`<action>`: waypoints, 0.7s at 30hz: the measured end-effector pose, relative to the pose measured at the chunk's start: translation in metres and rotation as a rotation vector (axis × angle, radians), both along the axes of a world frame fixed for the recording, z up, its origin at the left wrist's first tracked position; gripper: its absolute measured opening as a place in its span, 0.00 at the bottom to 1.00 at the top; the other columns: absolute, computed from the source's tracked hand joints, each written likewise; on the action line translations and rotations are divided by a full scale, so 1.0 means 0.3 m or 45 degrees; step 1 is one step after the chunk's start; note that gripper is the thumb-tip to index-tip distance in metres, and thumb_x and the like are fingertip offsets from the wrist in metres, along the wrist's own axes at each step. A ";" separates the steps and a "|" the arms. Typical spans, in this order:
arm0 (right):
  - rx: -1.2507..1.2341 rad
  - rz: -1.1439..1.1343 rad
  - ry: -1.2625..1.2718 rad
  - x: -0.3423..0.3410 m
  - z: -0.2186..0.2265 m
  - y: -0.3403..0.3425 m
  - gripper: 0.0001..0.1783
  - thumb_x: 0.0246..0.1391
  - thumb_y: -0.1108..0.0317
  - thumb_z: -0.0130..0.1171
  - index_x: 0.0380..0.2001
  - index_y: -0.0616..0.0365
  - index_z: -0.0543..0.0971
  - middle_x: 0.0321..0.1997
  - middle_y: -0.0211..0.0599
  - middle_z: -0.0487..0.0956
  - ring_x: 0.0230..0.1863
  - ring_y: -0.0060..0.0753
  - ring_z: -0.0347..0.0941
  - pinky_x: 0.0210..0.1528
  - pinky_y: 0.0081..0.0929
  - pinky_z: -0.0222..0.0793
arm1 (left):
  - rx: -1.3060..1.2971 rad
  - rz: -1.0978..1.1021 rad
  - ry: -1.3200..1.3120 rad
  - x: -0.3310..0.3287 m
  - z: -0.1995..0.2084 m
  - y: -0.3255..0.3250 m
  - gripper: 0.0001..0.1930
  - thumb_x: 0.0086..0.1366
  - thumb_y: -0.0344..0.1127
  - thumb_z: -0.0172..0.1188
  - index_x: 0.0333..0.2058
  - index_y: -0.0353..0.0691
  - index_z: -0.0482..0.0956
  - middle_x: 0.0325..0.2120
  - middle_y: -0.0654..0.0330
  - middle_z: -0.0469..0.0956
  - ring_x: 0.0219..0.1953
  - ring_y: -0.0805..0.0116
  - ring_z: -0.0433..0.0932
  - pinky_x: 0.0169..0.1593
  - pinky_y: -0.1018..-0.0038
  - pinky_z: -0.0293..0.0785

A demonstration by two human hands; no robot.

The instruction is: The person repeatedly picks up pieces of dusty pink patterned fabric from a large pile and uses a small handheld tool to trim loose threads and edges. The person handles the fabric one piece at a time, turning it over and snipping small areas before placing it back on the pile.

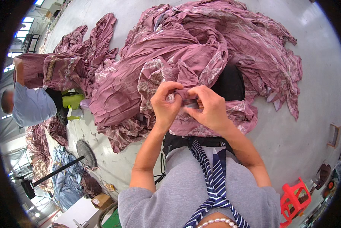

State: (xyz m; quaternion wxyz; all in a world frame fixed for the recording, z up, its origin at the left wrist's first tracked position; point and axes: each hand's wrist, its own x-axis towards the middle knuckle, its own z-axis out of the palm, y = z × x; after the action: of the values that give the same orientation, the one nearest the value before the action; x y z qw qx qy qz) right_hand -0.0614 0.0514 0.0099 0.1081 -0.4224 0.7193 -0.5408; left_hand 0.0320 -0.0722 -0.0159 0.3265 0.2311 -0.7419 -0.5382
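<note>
Mauve fabric with pale patterned bands (159, 41) spreads over my lap and in a big heap in front of me. My left hand (166, 104) pinches a gathered bit of this fabric between thumb and forefinger. Close beside it, my right hand (210, 108) is closed with bent fingers on the same bit. A small greyish strip shows between the two hands; I cannot make out what it is. Part of the fabric lies across my legs, with a dark trouser knee (230, 81) showing to the right.
At the left a person in a light blue shirt (33, 104) handles more mauve fabric. A black pole (58, 171) and a round dark base (87, 154) stand nearer, by light blue fabric (66, 178). A red plastic stool (297, 201) is at the lower right.
</note>
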 end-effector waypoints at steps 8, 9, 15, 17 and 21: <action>-0.126 0.012 -0.193 -0.014 -0.075 0.093 0.10 0.38 0.81 0.60 0.28 0.60 0.73 0.26 0.34 0.75 0.21 0.24 0.69 0.24 0.19 0.65 | -0.264 0.143 -0.101 0.044 -0.025 -0.046 0.16 0.47 0.12 0.49 0.35 0.33 0.76 0.34 0.60 0.77 0.38 0.72 0.76 0.43 0.79 0.71; -0.144 0.020 -0.199 -0.011 -0.079 0.103 0.11 0.38 0.81 0.60 0.28 0.60 0.73 0.27 0.35 0.75 0.21 0.24 0.69 0.24 0.18 0.65 | -0.284 0.164 -0.167 0.053 -0.030 -0.053 0.17 0.48 0.12 0.47 0.36 0.33 0.76 0.35 0.61 0.76 0.40 0.73 0.76 0.45 0.80 0.70; -0.138 0.057 -0.156 0.004 -0.065 0.130 0.13 0.36 0.84 0.59 0.29 0.60 0.72 0.31 0.35 0.77 0.22 0.21 0.71 0.23 0.17 0.66 | -0.009 0.070 -0.156 0.081 0.001 -0.039 0.15 0.48 0.20 0.53 0.38 0.36 0.77 0.41 0.60 0.75 0.44 0.70 0.72 0.46 0.76 0.67; -0.155 0.068 -0.086 0.005 -0.070 0.129 0.14 0.34 0.84 0.58 0.28 0.60 0.72 0.31 0.35 0.77 0.22 0.22 0.71 0.24 0.17 0.67 | -0.129 0.004 -0.190 0.075 0.060 -0.033 0.16 0.46 0.25 0.58 0.38 0.38 0.77 0.43 0.58 0.74 0.47 0.65 0.71 0.49 0.72 0.66; -0.177 0.099 -0.032 0.012 -0.065 0.128 0.15 0.32 0.84 0.58 0.28 0.59 0.72 0.32 0.34 0.76 0.22 0.24 0.71 0.23 0.18 0.67 | -0.576 -0.191 -0.329 0.025 0.091 0.010 0.25 0.42 0.31 0.61 0.44 0.39 0.74 0.43 0.54 0.73 0.51 0.54 0.68 0.55 0.64 0.63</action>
State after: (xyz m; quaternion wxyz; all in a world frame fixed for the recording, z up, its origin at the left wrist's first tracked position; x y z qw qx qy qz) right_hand -0.0579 0.0899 -0.0095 0.1084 -0.4499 0.6617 -0.5899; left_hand 0.0395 -0.0690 0.0113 0.2316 0.1636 -0.8938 -0.3474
